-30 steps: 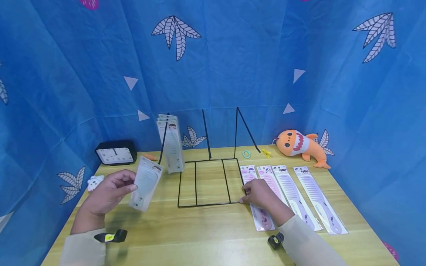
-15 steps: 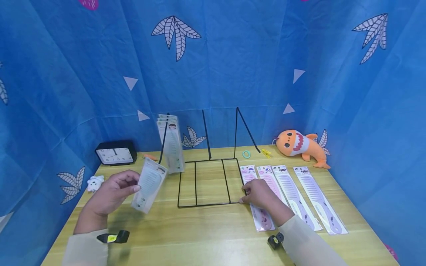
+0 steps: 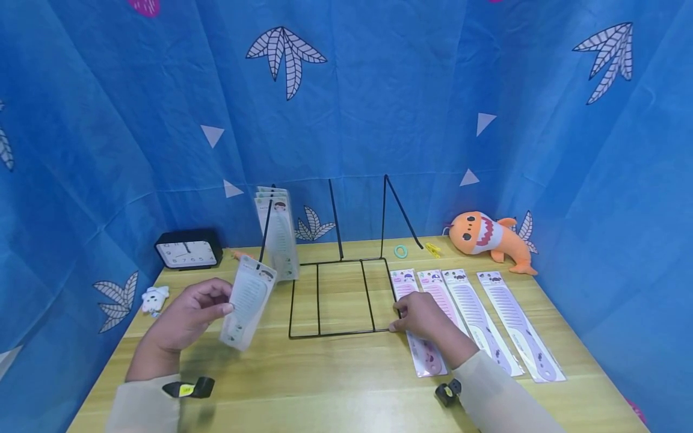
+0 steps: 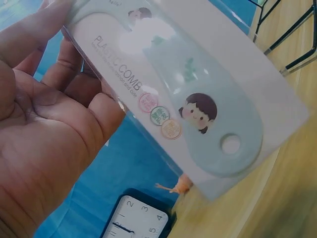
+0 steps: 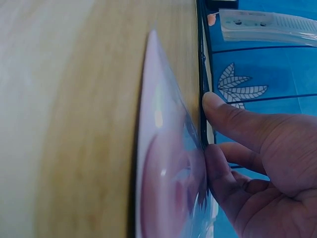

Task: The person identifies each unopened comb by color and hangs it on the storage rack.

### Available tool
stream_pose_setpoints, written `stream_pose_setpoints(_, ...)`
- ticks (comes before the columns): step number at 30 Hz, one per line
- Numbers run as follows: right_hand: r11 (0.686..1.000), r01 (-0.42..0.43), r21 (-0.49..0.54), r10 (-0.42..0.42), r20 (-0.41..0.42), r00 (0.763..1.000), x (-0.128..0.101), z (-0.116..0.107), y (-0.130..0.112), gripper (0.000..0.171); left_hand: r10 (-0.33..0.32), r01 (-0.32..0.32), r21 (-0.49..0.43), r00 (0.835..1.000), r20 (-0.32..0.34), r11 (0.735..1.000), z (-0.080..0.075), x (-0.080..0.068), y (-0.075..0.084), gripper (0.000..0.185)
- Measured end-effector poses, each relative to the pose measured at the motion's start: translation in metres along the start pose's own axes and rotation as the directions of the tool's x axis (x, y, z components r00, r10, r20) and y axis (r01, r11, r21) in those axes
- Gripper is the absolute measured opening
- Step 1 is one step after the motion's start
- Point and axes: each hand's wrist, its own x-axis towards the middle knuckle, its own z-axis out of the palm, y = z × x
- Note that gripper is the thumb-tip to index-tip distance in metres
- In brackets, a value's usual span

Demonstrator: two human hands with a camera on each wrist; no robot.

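Note:
My left hand [image 3: 195, 316] pinches the side edge of a pale green packaged comb [image 3: 246, 307], fingers behind and thumb in front. The comb is held tilted above the table, and its top overlaps the tip of the left prong of a black wire rack [image 3: 335, 219] in the head view. "Plastic comb" is printed on the card [image 4: 208, 114] in the left wrist view. Several similar packaged combs [image 3: 281, 240] hang on that prong. With thumb and fingers, my right hand [image 3: 422, 316] grips the rack's front right base corner. Beneath that hand lies a pink packaged comb [image 3: 428, 358].
To the right lie another pink packaged comb [image 3: 437, 291] and two purple ones [image 3: 482, 322]. An orange plush shark [image 3: 487, 234], yellow clip [image 3: 433, 249] and green ring [image 3: 400, 251] sit behind. A black clock [image 3: 189, 249] and white plush [image 3: 155, 299] stand left.
My left hand has moved slightly right with the green packaged comb, bringing its top onto the prong's tip in the head view. My right hand has stayed on the rack corner.

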Motion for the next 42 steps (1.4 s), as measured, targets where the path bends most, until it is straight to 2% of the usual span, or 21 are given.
stream_pose_setpoints(8, 1.000, 0.002, 0.008, -0.002, 0.005, 1.000, 0.002, 0.001, -0.001, 0.045, -0.055, 0.073, 0.156, 0.992, -0.113, 0.985, 0.008, 0.003, -0.004, 0.006)
stream_pose_setpoints(12, 1.000, -0.008, 0.009, 0.008, 0.007, 1.000, 0.002, 0.000, -0.001, 0.036, -0.108, 0.142, 0.220, 0.981, -0.161, 0.965, 0.015, 0.010, -0.006, 0.010)
stream_pose_setpoints(15, 1.000, -0.013, 0.008, 0.013, 0.009, 1.000, 0.002, 0.000, -0.001, 0.030, -0.138, 0.184, 0.225, 0.969, -0.206, 0.957, 0.021, 0.016, -0.007, 0.012)
stream_pose_setpoints(18, 1.000, -0.016, 0.007, 0.016, 0.010, 1.000, 0.001, 0.000, -0.001, 0.027, -0.161, 0.225, 0.224, 0.949, -0.272, 0.948, 0.028, 0.022, -0.010, 0.013)
stream_pose_setpoints(22, 1.000, -0.016, -0.002, 0.016, 0.009, 1.000, 0.001, 0.000, -0.002, 0.030, -0.205, 0.284, 0.189, 0.913, -0.354, 0.940, 0.033, 0.034, -0.013, 0.015)
stream_pose_setpoints(27, 0.999, -0.040, -0.006, 0.040, 0.006, 0.999, 0.001, -0.001, -0.004, 0.025, -0.228, 0.299, 0.127, 0.889, -0.396, 0.946, 0.036, 0.049, -0.015, 0.020)
stream_pose_setpoints(29, 0.999, -0.048, -0.006, 0.048, 0.006, 0.999, 0.001, -0.001, -0.004, 0.024, -0.245, 0.312, 0.098, 0.874, -0.419, 0.945, 0.037, 0.055, -0.016, 0.021)
stream_pose_setpoints(37, 0.999, -0.040, -0.002, 0.040, 0.003, 0.999, 0.001, 0.000, -0.002, 0.025, -0.331, 0.380, -0.010, 0.791, -0.514, 0.925, 0.041, 0.080, -0.020, 0.020)
stream_pose_setpoints(42, 0.999, -0.040, 0.002, 0.040, 0.002, 0.999, 0.001, 0.000, -0.002, 0.029, -0.375, 0.391, -0.091, 0.751, -0.543, 0.916, 0.042, 0.091, -0.024, 0.019)
